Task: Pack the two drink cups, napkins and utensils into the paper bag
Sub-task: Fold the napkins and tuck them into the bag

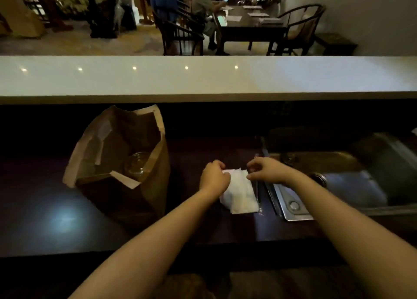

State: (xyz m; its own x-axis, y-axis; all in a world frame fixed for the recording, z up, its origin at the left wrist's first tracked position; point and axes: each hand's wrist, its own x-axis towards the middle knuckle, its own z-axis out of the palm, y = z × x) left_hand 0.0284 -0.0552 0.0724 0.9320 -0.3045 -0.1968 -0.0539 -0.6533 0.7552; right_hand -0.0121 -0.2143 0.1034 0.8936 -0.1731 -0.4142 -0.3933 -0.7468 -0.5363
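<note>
A brown paper bag [126, 185] stands open on the dark counter, left of centre. Inside it shows the clear lid of a drink cup [136, 164]. Right of the bag lies a stack of white napkins [240, 192]. My left hand [213, 176] pinches the napkins' far left corner. My right hand [265, 170] hovers over their far right corner, fingers curled and touching the edge. Thin dark utensils [257, 190] lie along the napkins' right side, partly under my right hand.
A steel sink [338, 185] is set into the counter at the right, its rim close to the utensils. A raised white bar top [203, 77] runs across behind the counter. Beyond it are a dark table, chairs and seated people.
</note>
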